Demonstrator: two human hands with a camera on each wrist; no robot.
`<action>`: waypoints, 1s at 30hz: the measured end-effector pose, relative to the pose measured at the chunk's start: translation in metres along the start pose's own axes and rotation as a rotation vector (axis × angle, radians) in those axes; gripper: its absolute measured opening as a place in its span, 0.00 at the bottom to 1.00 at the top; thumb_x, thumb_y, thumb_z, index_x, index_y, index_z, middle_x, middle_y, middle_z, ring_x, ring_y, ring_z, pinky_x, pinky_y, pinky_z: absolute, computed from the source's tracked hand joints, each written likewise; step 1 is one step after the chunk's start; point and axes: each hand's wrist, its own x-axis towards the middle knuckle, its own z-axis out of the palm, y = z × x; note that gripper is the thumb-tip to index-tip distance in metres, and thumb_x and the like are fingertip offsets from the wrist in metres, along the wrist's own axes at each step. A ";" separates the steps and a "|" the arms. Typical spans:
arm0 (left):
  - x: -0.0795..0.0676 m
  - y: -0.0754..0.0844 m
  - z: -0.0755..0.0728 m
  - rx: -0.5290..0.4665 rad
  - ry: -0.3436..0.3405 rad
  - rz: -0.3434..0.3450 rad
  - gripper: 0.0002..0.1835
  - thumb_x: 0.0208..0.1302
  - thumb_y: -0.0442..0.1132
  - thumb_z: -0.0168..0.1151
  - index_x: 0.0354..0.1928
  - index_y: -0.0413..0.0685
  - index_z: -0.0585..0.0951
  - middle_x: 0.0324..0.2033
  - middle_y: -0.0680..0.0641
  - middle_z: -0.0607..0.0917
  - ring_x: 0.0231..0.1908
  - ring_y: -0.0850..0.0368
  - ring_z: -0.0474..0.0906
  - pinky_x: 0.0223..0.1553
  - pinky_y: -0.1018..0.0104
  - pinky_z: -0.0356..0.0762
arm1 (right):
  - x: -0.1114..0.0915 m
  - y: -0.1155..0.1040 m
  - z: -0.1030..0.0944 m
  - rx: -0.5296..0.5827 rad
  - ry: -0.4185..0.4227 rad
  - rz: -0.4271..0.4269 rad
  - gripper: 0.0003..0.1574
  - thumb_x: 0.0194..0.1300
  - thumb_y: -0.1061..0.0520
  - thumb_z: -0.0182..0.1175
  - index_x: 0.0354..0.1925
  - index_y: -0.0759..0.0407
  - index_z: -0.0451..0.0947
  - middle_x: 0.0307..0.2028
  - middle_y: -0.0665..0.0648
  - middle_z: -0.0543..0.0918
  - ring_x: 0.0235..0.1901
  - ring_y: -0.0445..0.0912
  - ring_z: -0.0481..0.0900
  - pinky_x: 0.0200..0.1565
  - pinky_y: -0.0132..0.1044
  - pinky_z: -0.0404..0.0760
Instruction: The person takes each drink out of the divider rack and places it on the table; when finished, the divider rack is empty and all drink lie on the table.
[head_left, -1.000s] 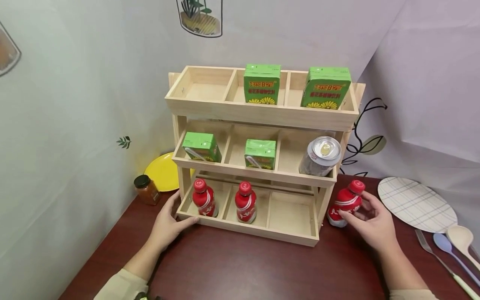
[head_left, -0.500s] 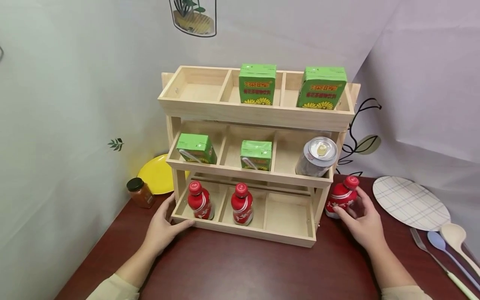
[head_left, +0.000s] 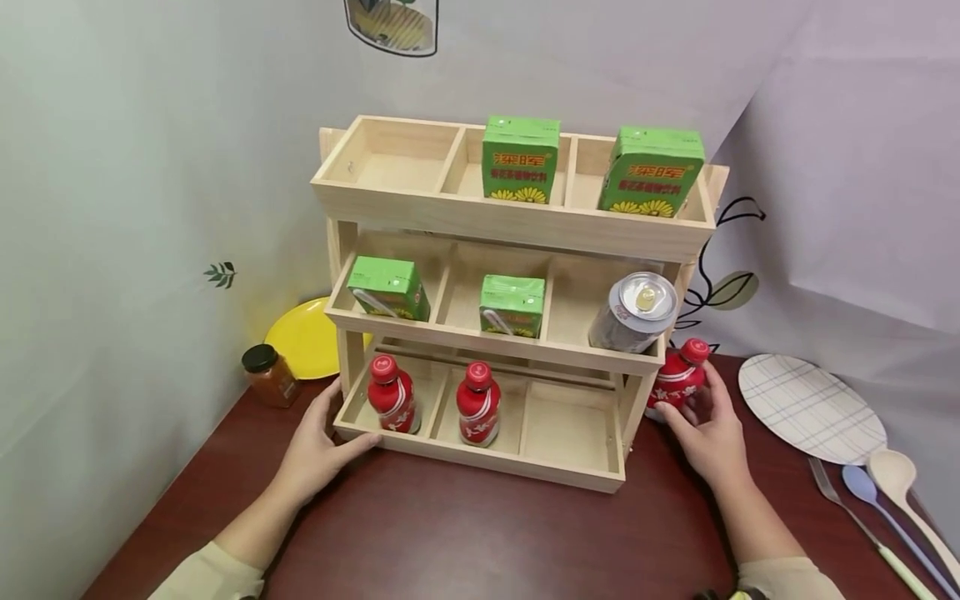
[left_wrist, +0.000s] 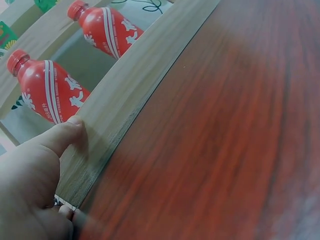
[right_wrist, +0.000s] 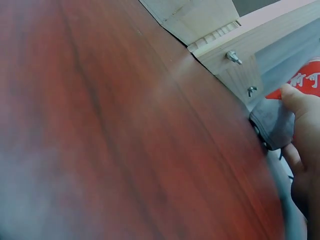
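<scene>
A three-tier wooden shelf (head_left: pixel 480 463) stands on the dark red table. My left hand (head_left: pixel 311 450) grips its lower left corner, with the thumb (left_wrist: pixel 62 136) on the front board and the other fingers round the side. Beyond the shelf's right side, my right hand (head_left: pixel 712 433) holds a red-labelled plastic bottle (head_left: pixel 675 379), slightly tilted and partly hidden by the shelf post. Two similar bottles stand in the bottom tier, one in the left section (head_left: pixel 392 398) and another bottle (head_left: pixel 478 408) in the middle one.
Green drink cartons (head_left: pixel 521 162) sit in the upper two tiers, and a silver can (head_left: pixel 632 315) leans in the middle tier. A jar (head_left: pixel 272 379) and yellow plate (head_left: pixel 303 337) lie left. Right are a checked oval mat (head_left: pixel 810 408), fork (head_left: pixel 828 483) and spoons (head_left: pixel 892 475).
My right hand has moved the bottle farther back along the shelf's right side, where the post now covers part of it. The left hand keeps its place at the corner. The head view has shifted slightly.
</scene>
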 end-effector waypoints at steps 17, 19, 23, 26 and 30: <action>0.001 0.000 -0.001 0.030 -0.007 -0.003 0.53 0.47 0.38 0.79 0.72 0.40 0.57 0.64 0.39 0.65 0.60 0.45 0.67 0.52 0.73 0.71 | 0.045 0.049 0.026 -0.107 0.113 0.079 0.58 0.57 0.61 0.69 0.73 0.30 0.50 0.59 0.64 0.75 0.57 0.53 0.74 0.51 0.34 0.75; 0.001 0.000 -0.001 0.030 -0.004 -0.003 0.53 0.47 0.38 0.79 0.72 0.40 0.58 0.64 0.39 0.66 0.60 0.46 0.68 0.52 0.71 0.71 | 0.048 0.051 0.029 -0.122 0.130 0.086 0.57 0.58 0.60 0.69 0.73 0.28 0.50 0.59 0.65 0.75 0.57 0.54 0.74 0.52 0.34 0.75; 0.001 0.002 -0.001 0.034 0.007 0.002 0.53 0.46 0.37 0.79 0.72 0.40 0.58 0.64 0.39 0.66 0.59 0.45 0.68 0.51 0.72 0.72 | 0.054 0.053 0.032 -0.156 0.138 0.086 0.57 0.58 0.57 0.69 0.73 0.27 0.49 0.58 0.66 0.75 0.56 0.54 0.75 0.52 0.35 0.75; 0.002 0.003 -0.001 0.027 -0.001 0.007 0.53 0.46 0.36 0.79 0.72 0.39 0.57 0.64 0.38 0.66 0.60 0.44 0.68 0.51 0.73 0.72 | 0.056 0.054 0.033 -0.183 0.143 0.091 0.57 0.58 0.56 0.69 0.73 0.27 0.49 0.57 0.66 0.76 0.55 0.54 0.76 0.52 0.37 0.75; 0.001 0.005 -0.001 0.065 -0.001 0.005 0.52 0.47 0.37 0.79 0.72 0.38 0.57 0.63 0.37 0.66 0.59 0.43 0.67 0.51 0.74 0.71 | 0.058 0.055 0.035 -0.197 0.131 0.112 0.51 0.59 0.56 0.67 0.73 0.36 0.54 0.58 0.64 0.76 0.56 0.54 0.76 0.53 0.38 0.74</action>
